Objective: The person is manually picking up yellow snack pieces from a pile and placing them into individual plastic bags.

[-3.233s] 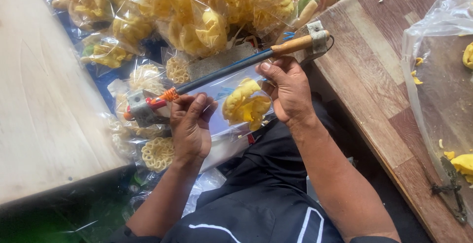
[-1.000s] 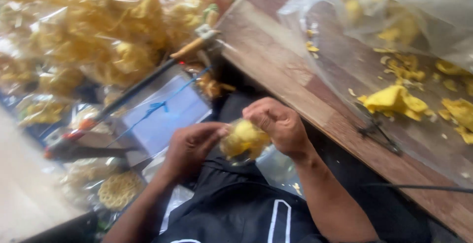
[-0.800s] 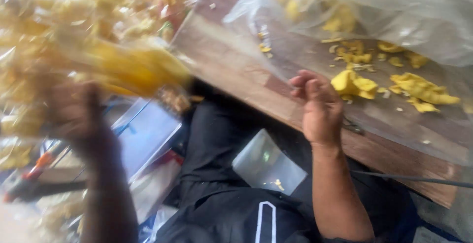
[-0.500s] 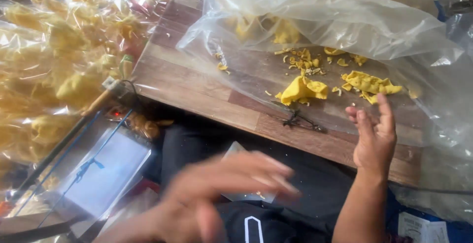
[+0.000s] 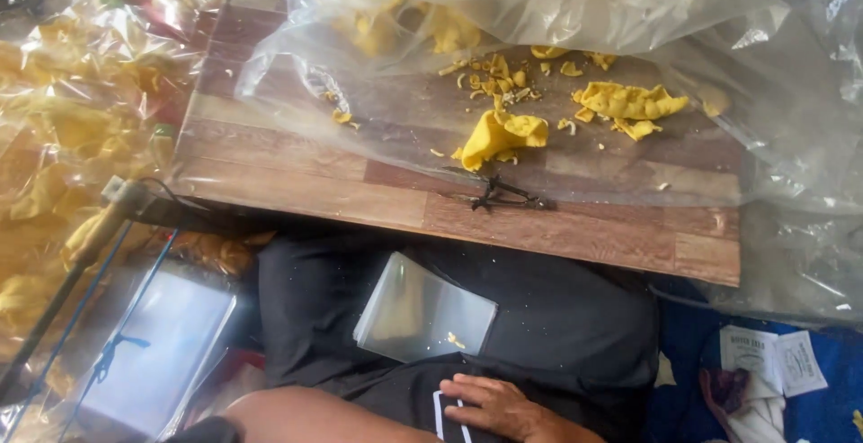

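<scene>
1. A single hand [image 5: 490, 407] is seen at the bottom edge, laid on the dark clothing of the lap. It is taken for the left hand, since a bare forearm comes in from the left, though this cannot be told for certain. The right hand is not seen.
2. The grip is released: the fingers lie loosely spread and nothing is held.
3. A small clear pouch [image 5: 422, 322] lies flat on the lap, just above the hand and apart from it. Nothing but a yellow crumb is seen in it.
4. Loose yellow crackers [image 5: 499, 133] are scattered on the wooden desk [image 5: 575, 236], on the lower layer of a large clear plastic bag [image 5: 539, 3] whose upper layer is bunched behind them. A dark metal clip [image 5: 503, 196] lies near the front edge.
5. At the left, a heap of sealed cracker packets [image 5: 81, 119] is seen behind the rod of a heat sealer [image 5: 81, 245].
6. The step in hand is judged to be a pause between packets, with the pouch unfilled.
7. The next move would call for the pouch to be picked up and opened, and for a cracker to be fetched from the desk across the gap.
</scene>
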